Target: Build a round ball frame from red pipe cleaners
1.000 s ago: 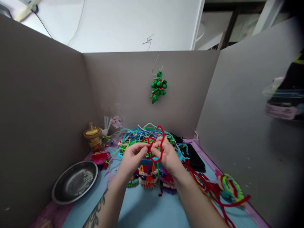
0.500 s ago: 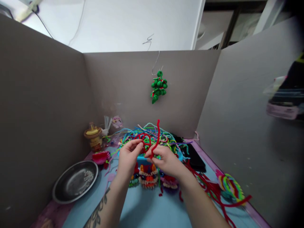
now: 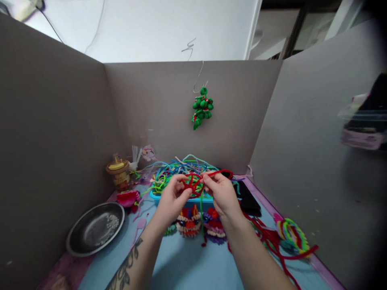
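Observation:
Between my hands is a red pipe-cleaner shape [image 3: 193, 183], bent into a wheel-like form with spokes. My left hand [image 3: 174, 197] pinches its left side between thumb and fingers. At its right edge my right hand [image 3: 220, 193] grips the red pipe cleaner, whose free end [image 3: 226, 172] loops out to the right. Below the hands stand a fuzzy orange and red figure [image 3: 189, 222] and a purple and red figure [image 3: 214, 225]. A blue tray [image 3: 178, 201] heaped with many-coloured pipe cleaners lies just behind the hands.
At left sits a metal bowl [image 3: 75, 245] holding small pale bits, with a lidded cup [image 3: 117, 171] behind it. Red pipe cleaners [image 3: 272, 241] and a multicoloured coil [image 3: 293, 237] lie at right. A green ornament [image 3: 202, 108] hangs from a wire. Grey panels surround the table.
My right hand has moved up and right, and the red strand that stood upright now points rightward. The red shape is turned and stretched wider between the hands.

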Tool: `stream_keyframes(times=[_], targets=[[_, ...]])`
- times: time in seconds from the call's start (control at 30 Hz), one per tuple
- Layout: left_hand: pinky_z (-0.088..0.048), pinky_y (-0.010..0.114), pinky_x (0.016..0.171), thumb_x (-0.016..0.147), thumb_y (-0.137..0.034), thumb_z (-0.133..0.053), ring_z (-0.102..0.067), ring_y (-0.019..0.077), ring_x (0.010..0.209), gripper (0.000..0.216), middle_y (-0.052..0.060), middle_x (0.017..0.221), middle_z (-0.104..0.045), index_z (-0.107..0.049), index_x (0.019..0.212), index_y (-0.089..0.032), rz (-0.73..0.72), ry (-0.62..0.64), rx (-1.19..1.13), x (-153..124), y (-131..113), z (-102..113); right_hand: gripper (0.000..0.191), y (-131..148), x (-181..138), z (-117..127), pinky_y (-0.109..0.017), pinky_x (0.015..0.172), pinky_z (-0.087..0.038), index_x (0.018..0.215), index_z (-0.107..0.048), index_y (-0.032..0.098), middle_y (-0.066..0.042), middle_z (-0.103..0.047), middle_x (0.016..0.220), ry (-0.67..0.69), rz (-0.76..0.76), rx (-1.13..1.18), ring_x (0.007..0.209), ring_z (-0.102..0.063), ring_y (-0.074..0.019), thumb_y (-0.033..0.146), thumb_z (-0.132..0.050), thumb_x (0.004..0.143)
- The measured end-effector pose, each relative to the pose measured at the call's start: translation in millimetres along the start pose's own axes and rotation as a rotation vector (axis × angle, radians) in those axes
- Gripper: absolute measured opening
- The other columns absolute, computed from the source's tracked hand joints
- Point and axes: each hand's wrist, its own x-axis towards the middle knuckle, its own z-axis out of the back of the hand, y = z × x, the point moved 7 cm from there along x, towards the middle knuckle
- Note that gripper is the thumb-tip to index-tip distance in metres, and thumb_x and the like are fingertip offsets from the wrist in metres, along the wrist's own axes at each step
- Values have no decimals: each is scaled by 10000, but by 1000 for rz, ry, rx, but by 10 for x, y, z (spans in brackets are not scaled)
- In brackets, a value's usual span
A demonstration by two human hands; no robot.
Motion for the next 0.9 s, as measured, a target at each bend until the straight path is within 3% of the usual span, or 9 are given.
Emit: stream_keyframes(times=[0.13,0.3,0.47,0.73,0.9], targets=[[-354,181,507,766,-231,-593,-474,93,532,355,-66,594,-503,-492,1103,-191,78,-45,-72,25,10,86,267,39,-37,-98,-231,564,-402,885,-625,175,15,-589,693,95,113,-94,612,-515,-119,346,-687,691],[-320,176,520,787,-267,-581,-430,83,532,416,-84,572,-435,-470,1176,-169,83,-118,-90,40,13,173,146,39,-86,-182,-273,633,-432,802,-635,185,-11,-559,776,168,213,-372,694,-521,-153,304,-647,718],[-263,185,493,800,-258,-573,-344,78,509,471,-87,553,-380,-461,1241,-132,70,-107,-48,29,-5,129,135,91,-117,-200,-349,831,-432,766,-675,199,-65,-526,982,102,311,-516,946,-543,-221,321,-637,723],[-279,201,500,819,-232,-539,-356,85,532,512,-64,582,-406,-436,1306,-112,25,-96,-6,7,-40,78,154,48,-116,-193,-414,1046,-243,668,-653,209,-95,-467,1292,74,259,-560,1248,-392,-276,344,-617,731],[-301,203,508,830,-235,-525,-381,87,547,518,-55,604,-423,-430,1325,-121,0,-80,13,10,-16,63,216,-65,-103,-225,-402,1048,-221,586,-579,207,-98,-526,1262,165,110,-399,1336,-281,-270,371,-609,724]])
